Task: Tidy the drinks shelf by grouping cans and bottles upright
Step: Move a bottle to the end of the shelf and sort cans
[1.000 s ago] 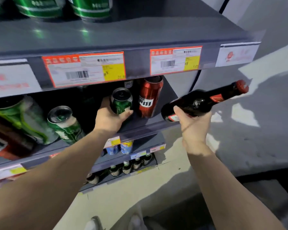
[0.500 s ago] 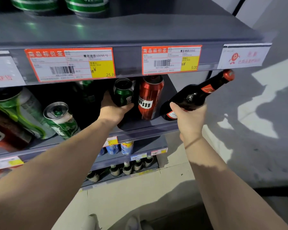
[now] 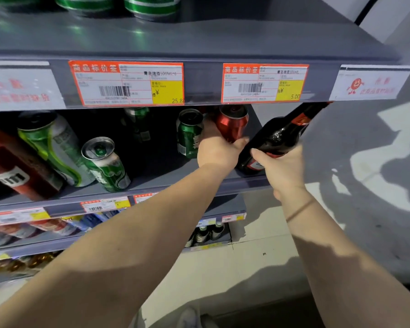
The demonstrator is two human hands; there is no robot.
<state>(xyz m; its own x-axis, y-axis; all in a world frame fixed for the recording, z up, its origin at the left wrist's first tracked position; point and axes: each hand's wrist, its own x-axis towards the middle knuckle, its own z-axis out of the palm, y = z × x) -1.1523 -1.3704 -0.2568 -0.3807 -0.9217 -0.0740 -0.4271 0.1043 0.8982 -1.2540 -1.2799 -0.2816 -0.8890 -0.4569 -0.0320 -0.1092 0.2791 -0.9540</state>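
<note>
Closest to me, two bare forearms reach up toward the middle shelf [image 3: 152, 178]. The right hand [image 3: 282, 166] is wrapped around the lower body of a dark bottle [image 3: 273, 138], fingers curled over its label end; the bottle leans, base on the shelf edge just below the fingers and neck slanting up to the right, its top hidden behind the price rail [image 3: 199, 81] overhead. A thin band sits on that wrist.

Just left of it, the left hand [image 3: 219, 150] is cupped around the bottom of a red can [image 3: 232, 125], thumb reaching across toward the bottle; the far fingers are out of sight behind the can. The can stands nearly upright above the knuckles.

Touching the left side of that hand stands a green can [image 3: 189, 133], tilted slightly. Farther left of the fingers, another green can [image 3: 105, 163] leans back, and beyond it a larger green and white can [image 3: 53, 147] and a red pack [image 3: 17, 171] lie slanted.

Deeper in, behind the fingers, a dark can or bottle stands in shadow. Above, green cans [image 3: 118, 4] sit on the top shelf.
</note>
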